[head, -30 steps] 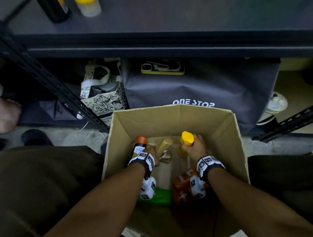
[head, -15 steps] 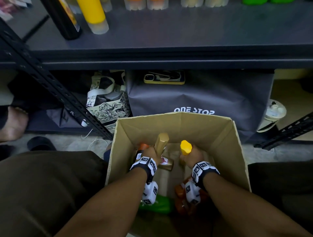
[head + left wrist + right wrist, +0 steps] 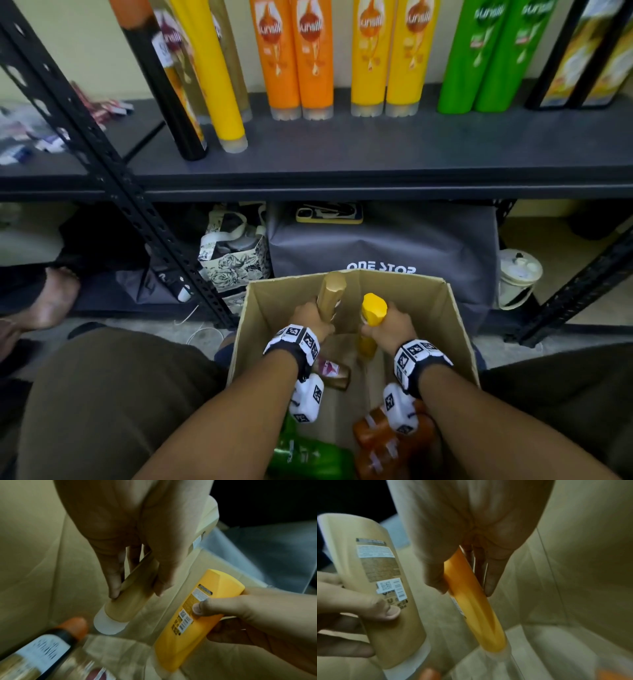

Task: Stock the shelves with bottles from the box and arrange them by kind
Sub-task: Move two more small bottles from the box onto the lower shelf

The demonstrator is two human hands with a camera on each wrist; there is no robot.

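Stocking is judged partly done. The shelf already carries upright bottles grouped by colour: two orange bottles, two yellow bottles beside them, two green bottles further right, and a mixed cluster at the left end, among it a black bottle and a tall yellow bottle. The box sits on the floor between the person's knees and is not yet emptied. The left hand grips a gold bottle round its body, cap downward; the right hand grips a yellow bottle likewise. Both bottles stand inside the box walls, their upper ends at about rim height, so neither is shelved. At least a green bottle, brown-orange bottles and a clear bottle lie on the box floor. Limits of inspection: the shelved bottles are cut off at the frame top and blurred; the dark bottles at far right are only partly in view; wrists and forearms hide part of the box floor, so the remaining count cannot be told.
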